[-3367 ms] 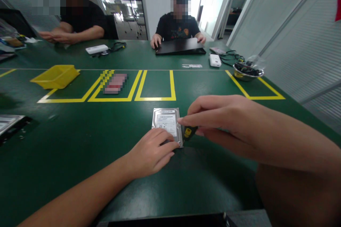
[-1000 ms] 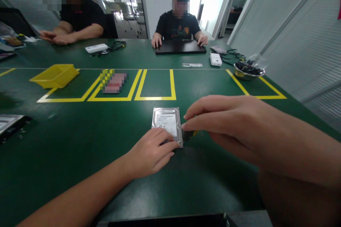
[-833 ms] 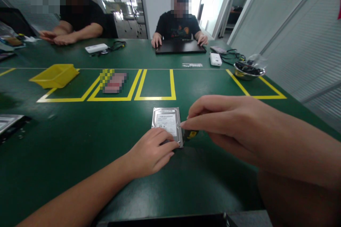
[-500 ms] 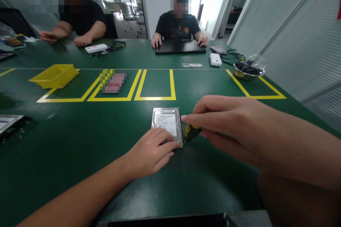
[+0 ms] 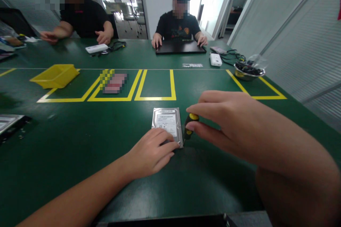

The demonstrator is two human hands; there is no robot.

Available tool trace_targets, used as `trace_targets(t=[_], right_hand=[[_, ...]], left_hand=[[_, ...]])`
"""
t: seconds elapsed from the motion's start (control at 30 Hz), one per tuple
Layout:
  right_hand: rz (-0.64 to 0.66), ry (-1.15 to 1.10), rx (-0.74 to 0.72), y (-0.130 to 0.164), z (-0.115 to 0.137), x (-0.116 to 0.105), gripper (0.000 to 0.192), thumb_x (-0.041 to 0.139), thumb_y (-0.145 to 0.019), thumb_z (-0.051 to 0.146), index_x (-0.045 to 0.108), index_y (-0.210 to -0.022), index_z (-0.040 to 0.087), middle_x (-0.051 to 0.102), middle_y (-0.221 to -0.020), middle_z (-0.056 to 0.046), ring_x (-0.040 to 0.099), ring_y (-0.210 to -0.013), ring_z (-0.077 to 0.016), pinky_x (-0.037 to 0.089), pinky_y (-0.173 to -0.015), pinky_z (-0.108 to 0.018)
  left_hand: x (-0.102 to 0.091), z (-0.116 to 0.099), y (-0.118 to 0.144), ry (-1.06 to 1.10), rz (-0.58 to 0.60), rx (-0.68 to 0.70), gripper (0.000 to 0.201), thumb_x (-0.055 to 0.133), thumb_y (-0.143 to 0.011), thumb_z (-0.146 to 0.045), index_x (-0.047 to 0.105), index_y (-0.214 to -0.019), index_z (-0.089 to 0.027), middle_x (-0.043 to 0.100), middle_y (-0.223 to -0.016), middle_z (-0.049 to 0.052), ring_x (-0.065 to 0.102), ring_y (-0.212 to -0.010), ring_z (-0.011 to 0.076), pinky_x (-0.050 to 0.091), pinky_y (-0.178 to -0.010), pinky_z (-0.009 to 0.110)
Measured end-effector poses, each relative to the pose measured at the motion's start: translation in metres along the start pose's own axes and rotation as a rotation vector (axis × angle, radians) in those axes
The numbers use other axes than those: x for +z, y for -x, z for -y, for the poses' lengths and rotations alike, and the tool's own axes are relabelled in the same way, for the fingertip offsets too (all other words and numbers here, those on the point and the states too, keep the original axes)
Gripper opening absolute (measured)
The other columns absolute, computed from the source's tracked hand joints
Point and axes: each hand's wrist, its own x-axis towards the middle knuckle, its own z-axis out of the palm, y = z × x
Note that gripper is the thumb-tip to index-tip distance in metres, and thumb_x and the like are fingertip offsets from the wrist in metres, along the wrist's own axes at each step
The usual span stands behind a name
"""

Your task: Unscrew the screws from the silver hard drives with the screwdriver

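Note:
A silver hard drive (image 5: pixel 167 122) with a white label lies flat on the green table (image 5: pixel 80 138) in front of me. My left hand (image 5: pixel 151 154) rests on its near end, fingers pressing it down. My right hand (image 5: pixel 226 122) pinches a small black and yellow screwdriver (image 5: pixel 189 125), held nearly upright with its tip at the drive's near right corner.
Yellow tape boxes (image 5: pixel 156 85) mark the table beyond the drive. A yellow bin (image 5: pixel 54 75) stands at the left, a metal bowl (image 5: pixel 247 71) at the right. Two other people sit at the far side, one with hands on a black laptop (image 5: pixel 180 47). A dark object (image 5: pixel 10 124) lies at the left edge.
My right hand has tipped the screwdriver from lying low beside the drive to nearly upright. The person at far left moved a hand toward the white device. My left hand stayed put.

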Motion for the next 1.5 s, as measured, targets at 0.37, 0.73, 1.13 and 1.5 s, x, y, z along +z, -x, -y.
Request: trace_targets(t=[0.37,0.73,1.13,1.5], right_hand=[[-0.004,-0.199,-0.186,0.001,-0.005,-0.004,0.031,0.044,-0.090,0.006,0.069,-0.103,0.018,0.060,-0.106,-0.006,0.056,-0.083,-0.0130,0.042,-0.074,-0.026],[0.023,-0.333,-0.270,0.000,-0.009,-0.006,0.029,0.043,-0.091,0.004,0.068,-0.092,0.017,0.064,-0.105,-0.005,0.060,-0.086,-0.0115,0.044,-0.076,-0.022],[0.029,-0.301,-0.230,0.002,-0.008,-0.009,0.033,0.046,-0.089,0.002,0.070,-0.102,0.020,0.064,-0.109,-0.005,0.060,-0.089,-0.0123,0.045,-0.079,-0.023],[0.038,-0.199,-0.169,0.003,-0.010,-0.010,0.021,0.052,-0.093,0.016,0.069,-0.106,0.018,0.064,-0.096,-0.005,0.056,-0.078,-0.0138,0.039,-0.069,-0.026]], left_hand=[[-0.001,-0.001,0.000,-0.002,0.010,-0.014,0.028,0.055,-0.092,-0.020,0.064,-0.118,-0.019,0.062,-0.107,0.009,0.055,-0.099,0.0237,0.047,-0.088,0.043],[0.000,0.000,0.000,-0.031,-0.026,0.013,0.029,0.055,-0.092,-0.019,0.064,-0.119,-0.018,0.063,-0.111,0.010,0.057,-0.103,0.0255,0.049,-0.091,0.045],[-0.001,-0.001,0.000,-0.001,-0.005,-0.006,0.028,0.054,-0.092,-0.019,0.065,-0.118,-0.019,0.063,-0.107,0.010,0.056,-0.100,0.0245,0.048,-0.090,0.045],[-0.001,-0.001,0.001,0.001,0.007,-0.010,0.027,0.054,-0.092,-0.019,0.065,-0.117,-0.018,0.062,-0.105,0.009,0.054,-0.097,0.0233,0.047,-0.087,0.042]])
